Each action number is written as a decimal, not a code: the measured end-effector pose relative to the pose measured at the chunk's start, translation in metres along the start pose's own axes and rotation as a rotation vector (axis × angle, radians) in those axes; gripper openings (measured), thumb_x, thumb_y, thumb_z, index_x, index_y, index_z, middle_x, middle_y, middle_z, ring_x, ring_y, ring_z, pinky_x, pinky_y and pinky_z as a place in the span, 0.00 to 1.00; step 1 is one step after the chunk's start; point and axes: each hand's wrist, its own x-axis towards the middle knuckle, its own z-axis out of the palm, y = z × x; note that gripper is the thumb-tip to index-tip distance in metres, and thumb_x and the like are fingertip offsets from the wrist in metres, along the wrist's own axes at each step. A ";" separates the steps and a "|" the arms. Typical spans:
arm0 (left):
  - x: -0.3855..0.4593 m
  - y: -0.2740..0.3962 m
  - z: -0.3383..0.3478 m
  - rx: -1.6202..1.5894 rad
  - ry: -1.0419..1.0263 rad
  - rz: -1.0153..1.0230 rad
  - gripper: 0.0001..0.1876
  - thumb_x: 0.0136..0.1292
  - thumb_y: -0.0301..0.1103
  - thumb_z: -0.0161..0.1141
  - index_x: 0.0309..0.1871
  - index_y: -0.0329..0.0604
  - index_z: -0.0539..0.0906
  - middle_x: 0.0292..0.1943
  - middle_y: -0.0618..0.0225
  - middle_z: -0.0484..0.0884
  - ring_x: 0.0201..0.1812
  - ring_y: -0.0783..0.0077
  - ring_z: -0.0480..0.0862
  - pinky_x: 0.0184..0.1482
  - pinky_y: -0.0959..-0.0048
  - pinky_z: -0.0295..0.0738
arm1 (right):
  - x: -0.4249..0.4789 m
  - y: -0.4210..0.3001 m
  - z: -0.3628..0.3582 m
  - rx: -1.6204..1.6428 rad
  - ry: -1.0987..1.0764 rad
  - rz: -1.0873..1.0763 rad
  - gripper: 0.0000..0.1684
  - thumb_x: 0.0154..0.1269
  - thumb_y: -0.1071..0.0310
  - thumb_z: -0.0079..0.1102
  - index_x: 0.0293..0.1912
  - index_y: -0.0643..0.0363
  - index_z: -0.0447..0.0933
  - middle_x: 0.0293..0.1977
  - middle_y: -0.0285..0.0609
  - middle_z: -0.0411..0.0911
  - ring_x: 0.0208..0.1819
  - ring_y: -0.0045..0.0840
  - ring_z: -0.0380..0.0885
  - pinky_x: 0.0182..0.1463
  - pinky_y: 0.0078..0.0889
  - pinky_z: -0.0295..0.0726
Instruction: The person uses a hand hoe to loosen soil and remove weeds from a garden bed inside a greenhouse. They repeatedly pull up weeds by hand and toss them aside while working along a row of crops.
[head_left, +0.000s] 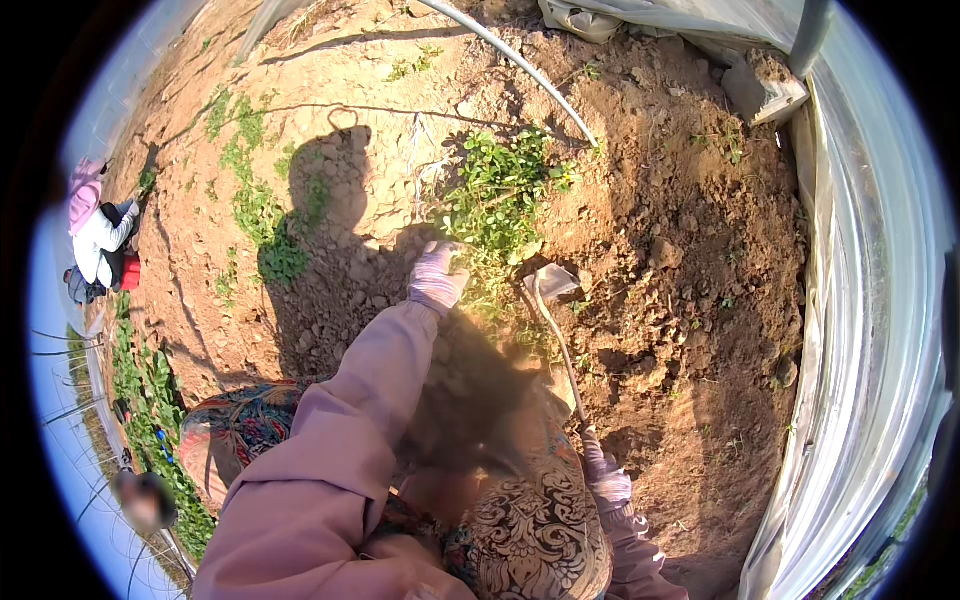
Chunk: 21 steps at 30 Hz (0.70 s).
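Note:
My left hand (438, 277), in a pale pink striped glove, is curled at the near edge of a low, bushy green plant (501, 187) and grips some of its thin stems. The fingertips are partly hidden among yellowish foliage. To the lower right, my right hand (606, 474), gloved alike, holds the thin, slightly bent wooden handle of a small hoe (562, 349). Its flat metal blade (556, 282) rests against the soil just right of the plant's base.
Clear plastic sheeting (862, 300) lines the right side. A pale hoop pole (517, 60) enters the soil beyond the plant; a concrete block (765, 88) sits upper right. More weeds (259, 195) grow leftward. Another person (97, 225) crouches at far left. Dry, clumpy soil (675, 262) surrounds everything.

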 end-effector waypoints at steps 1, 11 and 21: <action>-0.002 0.007 0.001 -0.024 -0.028 -0.008 0.17 0.43 0.30 0.58 0.41 0.45 0.75 0.38 0.57 0.74 0.42 0.56 0.74 0.46 0.67 0.70 | 0.005 -0.005 -0.001 -0.024 0.001 0.016 0.26 0.57 0.56 0.52 0.56 0.41 0.64 0.19 0.50 0.71 0.15 0.41 0.71 0.16 0.42 0.66; -0.030 0.010 0.019 0.026 -0.301 0.035 0.21 0.44 0.37 0.64 0.44 0.46 0.74 0.48 0.57 0.74 0.54 0.53 0.69 0.53 0.65 0.66 | -0.054 0.051 0.083 0.528 -0.110 0.083 0.25 0.60 0.56 0.49 0.58 0.43 0.62 0.34 0.45 0.76 0.27 0.32 0.74 0.27 0.32 0.70; -0.051 0.057 0.012 0.118 -0.755 0.104 0.22 0.42 0.33 0.60 0.46 0.43 0.75 0.54 0.57 0.66 0.53 0.58 0.70 0.54 0.70 0.66 | 0.034 0.029 -0.016 0.913 0.606 -0.004 0.30 0.59 0.83 0.46 0.61 0.53 0.59 0.22 0.24 0.57 0.21 0.09 0.53 0.25 0.09 0.58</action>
